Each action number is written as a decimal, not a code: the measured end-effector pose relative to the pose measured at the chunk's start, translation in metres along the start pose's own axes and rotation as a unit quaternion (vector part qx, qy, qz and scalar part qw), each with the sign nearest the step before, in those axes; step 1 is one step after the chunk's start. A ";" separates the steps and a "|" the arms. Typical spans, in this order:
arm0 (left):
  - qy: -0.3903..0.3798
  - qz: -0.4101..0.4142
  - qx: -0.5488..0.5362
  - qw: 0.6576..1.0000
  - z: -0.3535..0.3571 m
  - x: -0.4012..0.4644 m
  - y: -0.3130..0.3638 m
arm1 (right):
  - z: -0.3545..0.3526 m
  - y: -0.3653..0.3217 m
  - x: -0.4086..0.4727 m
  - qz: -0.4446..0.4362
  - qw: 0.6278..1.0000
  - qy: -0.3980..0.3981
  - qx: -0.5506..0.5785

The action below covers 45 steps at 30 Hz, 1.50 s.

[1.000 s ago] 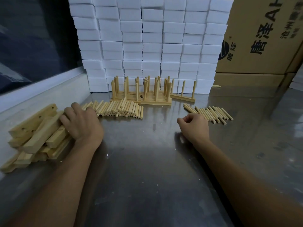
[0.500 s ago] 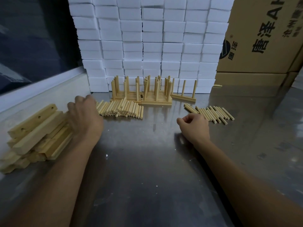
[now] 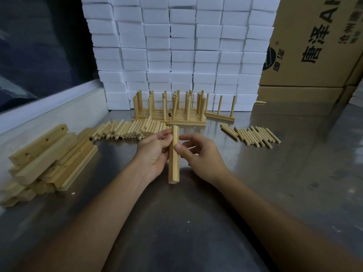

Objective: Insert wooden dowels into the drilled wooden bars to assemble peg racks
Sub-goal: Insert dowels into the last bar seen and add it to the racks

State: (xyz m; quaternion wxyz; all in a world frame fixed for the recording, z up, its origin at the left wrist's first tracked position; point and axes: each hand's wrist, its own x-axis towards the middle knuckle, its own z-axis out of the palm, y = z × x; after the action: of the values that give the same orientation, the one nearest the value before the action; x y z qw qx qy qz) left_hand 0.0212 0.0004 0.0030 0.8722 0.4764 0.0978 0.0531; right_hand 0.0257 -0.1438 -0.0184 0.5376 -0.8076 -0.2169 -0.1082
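Note:
A light wooden bar is held lengthwise above the middle of the metal table. My left hand grips its upper half from the left. My right hand touches it from the right, thumb pressed on its side. A pile of drilled wooden bars lies at the left edge. Loose dowels lie in a row behind my hands, and a smaller group of dowels lies to the right. Several assembled peg racks stand at the back.
A wall of stacked white foam blocks rises right behind the racks. Cardboard boxes stand at the back right. A raised metal ledge borders the table on the left.
My left hand left the bar pile and brought one bar to the centre. My right hand moved left from its resting spot and opened against the bar.

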 end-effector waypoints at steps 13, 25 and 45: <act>-0.101 -0.017 0.104 0.989 -0.003 -0.002 -0.010 | -0.001 0.009 -0.002 -0.042 0.999 0.019 -0.021; 0.079 0.065 0.173 0.980 -0.026 0.020 0.001 | 0.003 0.019 0.013 0.083 0.994 -0.009 -0.069; 0.037 0.077 0.104 0.991 -0.034 0.032 0.000 | 0.042 0.020 0.071 -0.003 0.913 -0.042 -0.407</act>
State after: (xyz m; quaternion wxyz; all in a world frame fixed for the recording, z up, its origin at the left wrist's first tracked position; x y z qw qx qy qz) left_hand 0.0452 0.0337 -0.0189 0.8072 0.5679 0.0984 0.1273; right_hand 0.0957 -0.0953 -0.0228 0.1528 -0.9596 -0.1784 -0.1547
